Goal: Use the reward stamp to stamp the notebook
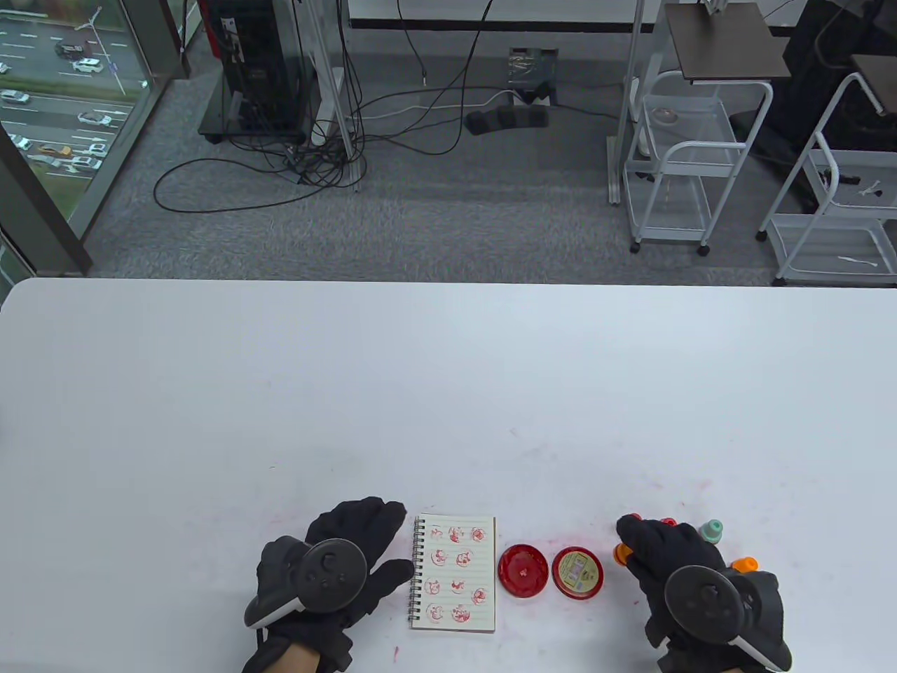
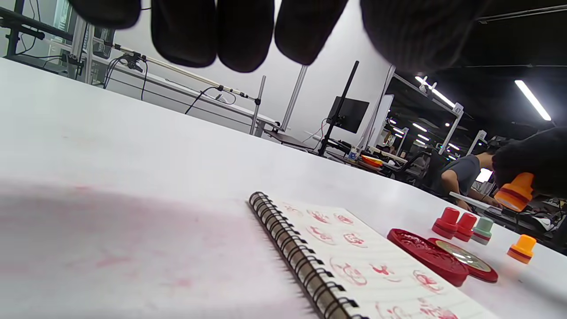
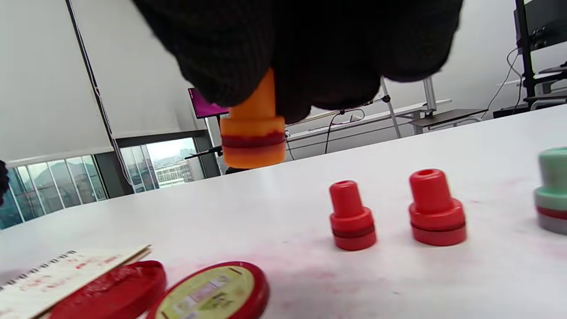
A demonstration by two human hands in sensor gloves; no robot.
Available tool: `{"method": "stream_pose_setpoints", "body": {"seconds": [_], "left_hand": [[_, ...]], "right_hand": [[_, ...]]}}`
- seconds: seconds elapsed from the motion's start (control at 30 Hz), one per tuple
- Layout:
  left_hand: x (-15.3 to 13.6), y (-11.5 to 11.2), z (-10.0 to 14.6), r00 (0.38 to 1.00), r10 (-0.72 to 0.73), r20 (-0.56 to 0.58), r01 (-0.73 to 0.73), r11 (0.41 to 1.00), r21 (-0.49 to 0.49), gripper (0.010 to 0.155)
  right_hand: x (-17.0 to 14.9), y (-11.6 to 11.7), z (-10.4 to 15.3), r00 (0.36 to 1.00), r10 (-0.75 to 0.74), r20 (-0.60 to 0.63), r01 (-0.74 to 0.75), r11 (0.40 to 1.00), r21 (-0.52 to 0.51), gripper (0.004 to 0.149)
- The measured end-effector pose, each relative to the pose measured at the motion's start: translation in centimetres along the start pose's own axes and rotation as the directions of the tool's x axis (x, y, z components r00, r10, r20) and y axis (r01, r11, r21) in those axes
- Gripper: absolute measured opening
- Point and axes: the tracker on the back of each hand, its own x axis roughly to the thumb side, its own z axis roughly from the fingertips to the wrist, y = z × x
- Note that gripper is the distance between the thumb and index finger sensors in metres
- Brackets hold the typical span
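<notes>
1. I see the big white table point(image 1: 448, 392). It has pink ink smears on it near my hands.
2. My left hand point(image 1: 329, 575) rests flat on the table with its fingers spread out. It holds nothing. It sits just beside the wire edge of the notebook.
3. My right hand point(image 1: 673, 568) is closed around an orange stamp point(image 3: 253, 133). In the right wrist view the stamp hangs down from my fingers, up in the air above the table.
4. The notebook point(image 1: 454, 572) lies open and flat between my two hands. Its page has rows of red stamp marks. The stamp I hold is well apart from it, off to the right.
5. The red ink pad point(image 1: 523, 570) sits just to the right of the notebook.
6. Its lid point(image 1: 577, 572) lies right beside the pad, with a yellow label facing up. My right hand is near it.
7. Two small red stamps point(image 3: 353, 215) stand upright on the table, side by side.
8. A green stamp point(image 1: 712, 531) stands near them.
9. Another orange stamp point(image 2: 522, 248) stands on the table near my right hand.
</notes>
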Motion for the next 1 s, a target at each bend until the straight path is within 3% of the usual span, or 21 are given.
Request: {"method": "stream_pose_setpoints", "body": {"seconds": [0.23,0.47,1.0], "left_hand": [[-0.3,-0.3,-0.1,1.000,0.002,-0.015,-0.003,1.000,-0.020,0.077],[-1.1,-0.5,-0.3,0.999,0.013,-0.047,-0.014,0.999,-0.038,0.077],[-1.1,-1.2,-0.9,0.999,0.000,-0.037,-0.003,0.997,-0.076,0.076]], "right_hand": [[-0.3,2.0,-0.7,0.988,0.140,-0.059,-0.128,0.975,0.180,0.050],[-1.7,3.1,-1.1,0.980,0.149,-0.132,-0.096,0.934,0.343,0.056],[-2.4,3.2,-0.8,0.967,0.194,-0.163,-0.108,0.899,0.425,0.058]]}}
